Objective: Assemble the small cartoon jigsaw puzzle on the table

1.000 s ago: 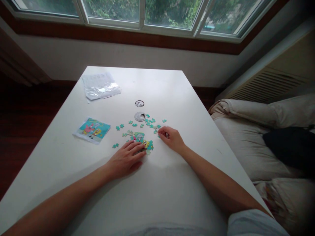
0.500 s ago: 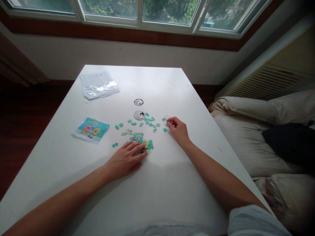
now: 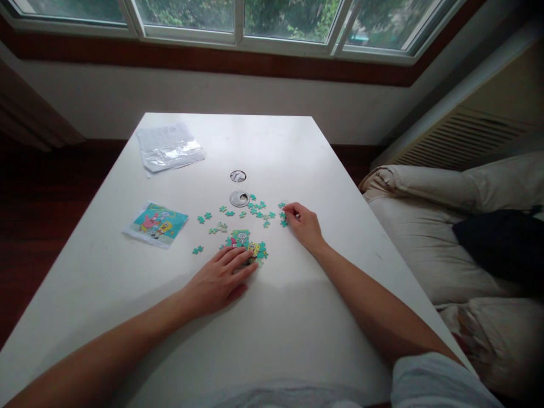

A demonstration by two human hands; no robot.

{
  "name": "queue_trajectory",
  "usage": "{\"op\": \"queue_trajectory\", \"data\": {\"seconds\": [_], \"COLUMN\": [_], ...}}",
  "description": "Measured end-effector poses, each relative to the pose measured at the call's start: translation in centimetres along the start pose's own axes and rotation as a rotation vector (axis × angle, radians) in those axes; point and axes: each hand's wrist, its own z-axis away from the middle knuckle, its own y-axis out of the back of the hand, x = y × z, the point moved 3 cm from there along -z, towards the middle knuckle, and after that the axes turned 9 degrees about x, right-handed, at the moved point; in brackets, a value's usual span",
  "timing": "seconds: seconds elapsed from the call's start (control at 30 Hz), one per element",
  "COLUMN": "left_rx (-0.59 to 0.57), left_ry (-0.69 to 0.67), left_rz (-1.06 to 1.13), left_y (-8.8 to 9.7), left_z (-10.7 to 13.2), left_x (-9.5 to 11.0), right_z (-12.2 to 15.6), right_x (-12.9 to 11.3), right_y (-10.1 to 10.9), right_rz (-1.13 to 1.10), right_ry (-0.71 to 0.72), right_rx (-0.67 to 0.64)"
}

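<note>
A partly joined jigsaw puzzle with cartoon figures lies on the white table. My left hand rests flat over its lower part, fingers stretched out, hiding some of the picture. To the right, my right hand has thumb and forefinger closed at a small green jigsaw piece, partly covered by the fingertips. Two more green pieces lie close to these fingertips. Several loose jigsaw pieces are scattered beyond the joined part, and a few lie to its left.
A picture card showing the same cartoon figures lies left on the table. Clear plastic packaging sits at the far left. Two round metallic discs are set beyond the pieces. A sofa stands along the right side.
My right hand has shifted slightly left, towards the loose pieces at its fingertips. The joined puzzle has moved slightly right under my left hand, which stays flat.
</note>
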Motion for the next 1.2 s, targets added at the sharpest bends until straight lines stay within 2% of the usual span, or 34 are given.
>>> {"op": "queue_trajectory", "data": {"seconds": [0.4,0.67,0.87,1.2], "left_rx": [-0.038,-0.101,-0.123,-0.136], "left_ry": [0.020,0.014,0.003,0.010], "left_rz": [0.026,0.028,0.029,0.034], "left_y": [-0.5,-0.9,-0.9,-0.9], "left_z": [0.3,0.7,0.7,0.6], "left_x": [0.0,0.3,0.2,0.1], "right_z": [0.0,0.0,0.4,1.7], "right_x": [0.0,0.1,-0.7,-2.7], "right_y": [-0.4,-0.5,-0.5,-1.1], "right_rz": [0.034,-0.006,-0.055,-0.057], "right_ry": [0.095,0.085,0.088,0.282], "right_rx": [0.043,0.045,0.040,-0.054]}}
